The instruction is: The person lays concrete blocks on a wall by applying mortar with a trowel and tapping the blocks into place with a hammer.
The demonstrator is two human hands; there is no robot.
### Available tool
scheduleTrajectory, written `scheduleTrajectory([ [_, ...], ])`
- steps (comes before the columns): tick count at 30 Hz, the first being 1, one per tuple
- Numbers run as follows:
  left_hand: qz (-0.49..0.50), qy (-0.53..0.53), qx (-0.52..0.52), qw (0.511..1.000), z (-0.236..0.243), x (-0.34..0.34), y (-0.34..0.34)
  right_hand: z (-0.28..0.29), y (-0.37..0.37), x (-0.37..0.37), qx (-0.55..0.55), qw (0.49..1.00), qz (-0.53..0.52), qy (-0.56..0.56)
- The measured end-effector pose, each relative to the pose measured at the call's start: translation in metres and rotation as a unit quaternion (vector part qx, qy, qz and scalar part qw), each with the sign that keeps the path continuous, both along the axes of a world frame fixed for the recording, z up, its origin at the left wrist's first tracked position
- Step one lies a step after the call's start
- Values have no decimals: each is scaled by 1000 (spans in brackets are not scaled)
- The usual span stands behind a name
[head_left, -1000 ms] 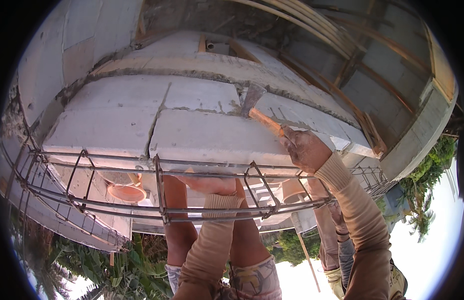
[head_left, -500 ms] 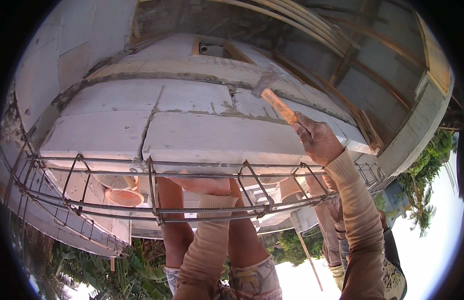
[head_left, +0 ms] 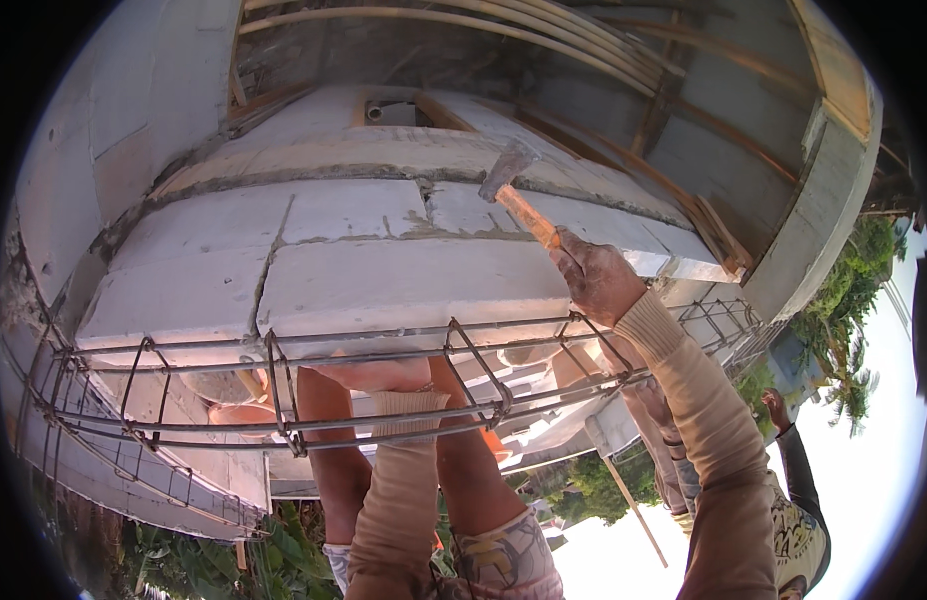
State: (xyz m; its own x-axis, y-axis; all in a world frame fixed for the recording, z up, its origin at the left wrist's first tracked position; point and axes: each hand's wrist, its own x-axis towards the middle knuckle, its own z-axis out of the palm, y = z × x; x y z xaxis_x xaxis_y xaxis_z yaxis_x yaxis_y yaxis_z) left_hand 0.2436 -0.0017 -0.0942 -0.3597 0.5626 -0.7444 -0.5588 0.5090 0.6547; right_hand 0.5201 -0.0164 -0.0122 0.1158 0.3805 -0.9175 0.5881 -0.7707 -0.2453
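My right hand [head_left: 600, 277] is wrapped round the wooden handle of a hammer [head_left: 526, 213]. Its grey metal head is raised over the white lightweight blocks, apparently clear of them. Below it lies a long white block [head_left: 413, 285] with thin mortar joints on its far and left sides. My left hand [head_left: 378, 373] is at the near edge of this block, behind the bars of a rebar cage [head_left: 383, 438]. The block's edge hides its fingers, so its grip does not show.
The rebar cage runs across between me and the blocks. An orange bucket [head_left: 245, 413] and a pale bucket [head_left: 575, 366] stand below. Another person [head_left: 798, 530] is at the lower right, one hand [head_left: 776, 408] raised. A concrete wall [head_left: 823, 215] rises at right.
The whole view has shifted, with the blocks now further left. The hammer stays raised in my right hand, its head sharper than before. The other person's raised hand has come into view.
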Motion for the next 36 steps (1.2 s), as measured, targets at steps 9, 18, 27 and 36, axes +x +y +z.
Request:
scheduleTrajectory([
  [9,-189,263,62,944,-7,3,-11,13,-7,38,11,998,-49,-46],
  [18,-112,55,-13,992,5,4,5,81,-15,38,292,844,-423,-149],
  [27,-60,-209,-94,972,12,-30,10,142,-65,-81,359,771,-463,-250],
  [36,-153,-343,-94,922,41,-24,2,139,-179,-270,361,710,-493,-350],
])
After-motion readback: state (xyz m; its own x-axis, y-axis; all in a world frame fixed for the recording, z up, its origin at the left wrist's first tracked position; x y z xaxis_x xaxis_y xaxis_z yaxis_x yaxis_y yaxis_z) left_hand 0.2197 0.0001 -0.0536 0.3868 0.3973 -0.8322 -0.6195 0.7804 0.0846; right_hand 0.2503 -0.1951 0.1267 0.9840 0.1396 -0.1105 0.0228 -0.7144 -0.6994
